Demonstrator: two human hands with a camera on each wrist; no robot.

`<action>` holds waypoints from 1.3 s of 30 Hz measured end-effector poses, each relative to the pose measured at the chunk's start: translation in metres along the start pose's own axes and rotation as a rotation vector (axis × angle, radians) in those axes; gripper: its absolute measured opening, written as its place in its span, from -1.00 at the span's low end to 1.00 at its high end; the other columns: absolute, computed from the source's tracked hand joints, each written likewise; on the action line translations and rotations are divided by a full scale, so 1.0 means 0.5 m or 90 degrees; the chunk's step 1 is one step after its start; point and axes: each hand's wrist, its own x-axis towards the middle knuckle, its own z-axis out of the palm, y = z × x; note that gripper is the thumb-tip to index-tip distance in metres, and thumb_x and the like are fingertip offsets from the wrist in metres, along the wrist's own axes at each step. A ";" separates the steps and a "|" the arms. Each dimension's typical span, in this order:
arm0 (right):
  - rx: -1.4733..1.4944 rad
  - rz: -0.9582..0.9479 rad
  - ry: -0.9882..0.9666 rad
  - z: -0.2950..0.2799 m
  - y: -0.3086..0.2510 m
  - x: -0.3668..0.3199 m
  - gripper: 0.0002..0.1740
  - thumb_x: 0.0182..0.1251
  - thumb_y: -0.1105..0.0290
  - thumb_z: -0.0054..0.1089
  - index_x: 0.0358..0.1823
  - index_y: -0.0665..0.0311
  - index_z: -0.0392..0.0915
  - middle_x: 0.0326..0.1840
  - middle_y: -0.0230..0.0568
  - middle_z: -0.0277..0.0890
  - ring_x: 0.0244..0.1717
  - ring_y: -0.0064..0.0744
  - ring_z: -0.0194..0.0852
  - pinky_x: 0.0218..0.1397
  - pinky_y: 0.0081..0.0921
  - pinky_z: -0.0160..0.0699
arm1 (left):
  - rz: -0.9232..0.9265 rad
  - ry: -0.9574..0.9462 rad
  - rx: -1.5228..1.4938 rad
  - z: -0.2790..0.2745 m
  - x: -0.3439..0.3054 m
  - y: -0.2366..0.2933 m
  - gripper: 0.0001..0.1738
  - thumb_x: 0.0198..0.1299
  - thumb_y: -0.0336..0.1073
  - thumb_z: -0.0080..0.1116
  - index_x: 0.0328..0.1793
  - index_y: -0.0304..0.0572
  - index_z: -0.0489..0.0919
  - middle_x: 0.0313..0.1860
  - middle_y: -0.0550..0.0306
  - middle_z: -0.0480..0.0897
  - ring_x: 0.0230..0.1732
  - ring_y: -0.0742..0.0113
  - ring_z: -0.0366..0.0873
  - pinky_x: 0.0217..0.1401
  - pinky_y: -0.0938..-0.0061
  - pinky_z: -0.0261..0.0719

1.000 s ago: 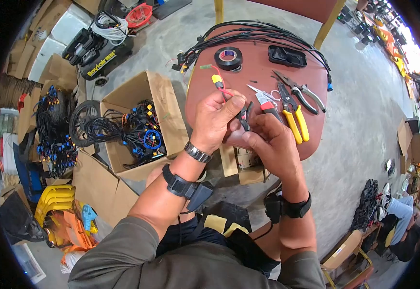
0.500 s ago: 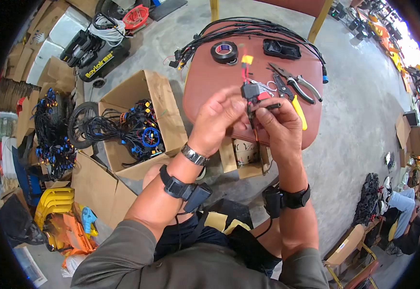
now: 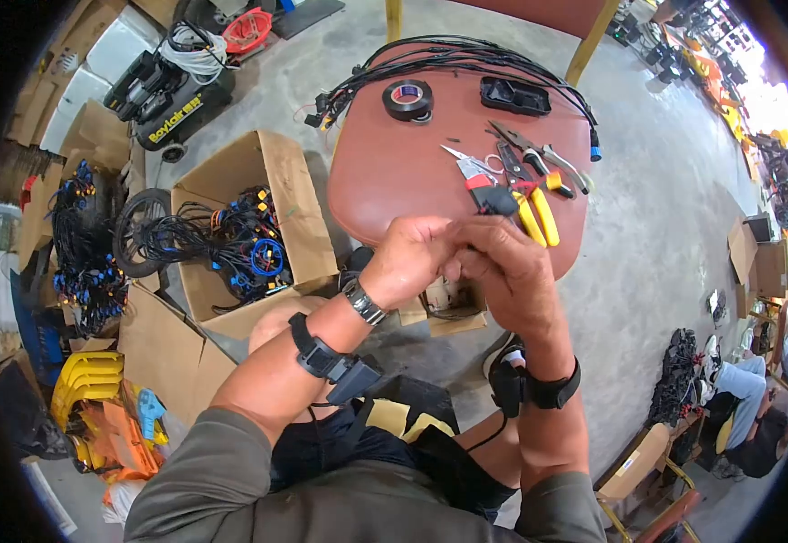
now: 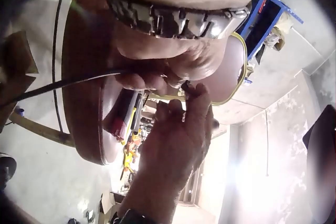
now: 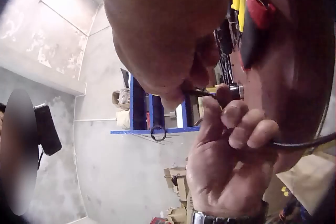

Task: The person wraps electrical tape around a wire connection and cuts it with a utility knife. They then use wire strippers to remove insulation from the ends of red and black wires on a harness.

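Note:
Both hands meet close over the front edge of a brown padded seat (image 3: 385, 163). My left hand (image 3: 405, 262) curls its fingers round a black cable (image 5: 304, 144), which trails away in the left wrist view. Thumb and fingers of my right hand (image 3: 507, 267) pinch a thin dark stretch of it beside the left fingertips. Beyond the right fingers show a black block (image 3: 503, 202) and a yellow connector (image 3: 555, 184) on red wire, overlapping the tools on the seat. What lies between the fingertips is mostly hidden.
On the seat are yellow-handled cutters (image 3: 545, 217), grey-and-black pliers (image 3: 561, 166), a roll of black tape (image 3: 408, 100), a black tray (image 3: 514, 96) and a bundle of black cables (image 3: 466, 56). A cardboard box (image 3: 299, 208) of wiring stands left, a compressor (image 3: 172, 113) behind it.
The yellow connector and black block have swung from upright above the hands over to the right. Both hands have drawn together, and the right hand has turned its back upward.

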 end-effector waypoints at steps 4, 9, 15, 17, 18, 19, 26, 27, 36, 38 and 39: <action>0.155 0.273 -0.073 -0.024 -0.041 -0.041 -0.84 0.39 0.62 0.11 -0.04 0.37 0.54 -0.21 -0.14 0.63 -0.30 -0.38 0.63 -0.22 -0.47 0.61 | 0.077 -0.097 0.141 0.002 -0.011 -0.029 -0.85 0.39 -0.40 0.10 -0.17 -0.24 0.67 -0.45 0.40 0.56 -0.45 0.67 0.38 -0.44 0.64 0.34; 0.188 0.399 -0.073 -0.058 -0.057 -0.099 -0.91 0.49 0.54 0.06 -0.09 0.33 0.54 -0.24 -0.28 0.61 -0.46 -0.57 0.48 -0.39 -0.58 0.48 | 0.019 -0.160 0.300 0.021 -0.042 -0.024 -0.84 0.39 -0.34 0.16 -0.12 -0.26 0.69 -0.44 0.40 0.58 -0.39 0.68 0.40 -0.36 0.62 0.42; 0.244 0.364 -0.204 -0.100 -0.037 -0.158 -0.92 0.48 0.49 0.09 -0.15 0.33 0.55 -0.30 -0.28 0.55 -0.51 -0.52 0.46 -0.42 -0.55 0.47 | 0.019 -0.258 0.330 0.016 -0.075 -0.056 -0.82 0.34 -0.28 0.27 -0.14 -0.28 0.69 -0.49 0.10 0.66 -0.45 0.47 0.58 -0.36 0.48 0.52; 0.291 0.407 -0.268 -0.113 -0.045 -0.161 -0.93 0.47 0.46 0.12 -0.17 0.29 0.55 -0.30 -0.27 0.58 -0.49 -0.38 0.53 -0.37 -0.48 0.49 | 0.056 -0.307 0.355 0.009 -0.080 -0.057 -0.84 0.32 -0.31 0.28 -0.16 -0.27 0.68 -0.49 0.02 0.66 -0.47 0.31 0.63 -0.39 0.45 0.52; 0.283 0.387 -0.274 -0.110 -0.039 -0.171 -0.94 0.45 0.46 0.14 -0.18 0.28 0.55 -0.30 -0.27 0.59 -0.47 -0.32 0.54 -0.37 -0.45 0.50 | 0.078 -0.333 0.367 0.009 -0.080 -0.062 -0.85 0.31 -0.32 0.29 -0.16 -0.26 0.68 -0.48 -0.01 0.66 -0.48 0.23 0.65 -0.41 0.43 0.52; 0.273 0.368 -0.281 -0.108 -0.033 -0.181 -0.95 0.44 0.45 0.16 -0.19 0.26 0.55 -0.30 -0.28 0.59 -0.45 -0.26 0.56 -0.36 -0.41 0.50 | 0.073 -0.328 0.305 0.014 -0.084 -0.073 -0.82 0.29 -0.26 0.28 -0.22 -0.25 0.66 -0.54 -0.13 0.60 -0.55 -0.02 0.56 -0.44 0.29 0.49; 0.196 0.347 -0.326 -0.118 -0.018 -0.235 -0.85 0.34 0.13 0.25 -0.33 -0.05 0.54 -0.37 -0.70 0.59 -0.32 -0.44 0.59 -0.02 -0.31 0.16 | 0.126 -0.424 0.302 0.011 -0.068 -0.096 -0.82 0.28 -0.28 0.28 -0.31 -0.23 0.63 -0.59 -0.07 0.56 -0.54 -0.10 0.55 -0.49 0.20 0.46; 0.205 0.355 -0.324 -0.120 -0.017 -0.240 -0.85 0.33 0.13 0.26 -0.34 -0.06 0.54 -0.38 -0.71 0.59 -0.33 -0.45 0.58 -0.02 -0.29 0.14 | 0.121 -0.424 0.295 0.012 -0.069 -0.100 -0.83 0.28 -0.28 0.29 -0.31 -0.22 0.63 -0.59 -0.06 0.56 -0.54 -0.09 0.55 -0.50 0.20 0.46; 0.137 0.301 -0.366 -0.139 0.002 -0.235 -0.85 0.32 0.14 0.28 -0.40 -0.13 0.53 -0.43 -0.82 0.58 -0.45 -0.53 0.54 0.02 -0.21 0.02 | 0.121 -0.448 0.288 0.013 -0.056 -0.113 -0.83 0.27 -0.29 0.30 -0.32 -0.21 0.63 -0.58 0.00 0.56 -0.56 -0.02 0.56 -0.52 0.24 0.47; 0.144 0.305 -0.366 -0.141 0.002 -0.237 -0.85 0.33 0.14 0.27 -0.40 -0.13 0.53 -0.43 -0.83 0.58 -0.48 -0.52 0.53 0.04 -0.16 0.01 | 0.117 -0.454 0.290 0.015 -0.055 -0.114 -0.83 0.27 -0.28 0.30 -0.32 -0.20 0.63 -0.59 0.00 0.56 -0.56 -0.02 0.55 -0.52 0.23 0.47; 0.146 0.300 -0.361 -0.140 0.003 -0.239 -0.85 0.34 0.14 0.26 -0.40 -0.13 0.53 -0.44 -0.83 0.58 -0.50 -0.52 0.53 0.06 -0.13 0.01 | 0.112 -0.460 0.294 0.014 -0.055 -0.115 -0.83 0.27 -0.28 0.30 -0.32 -0.20 0.63 -0.58 0.01 0.56 -0.56 -0.02 0.55 -0.52 0.23 0.47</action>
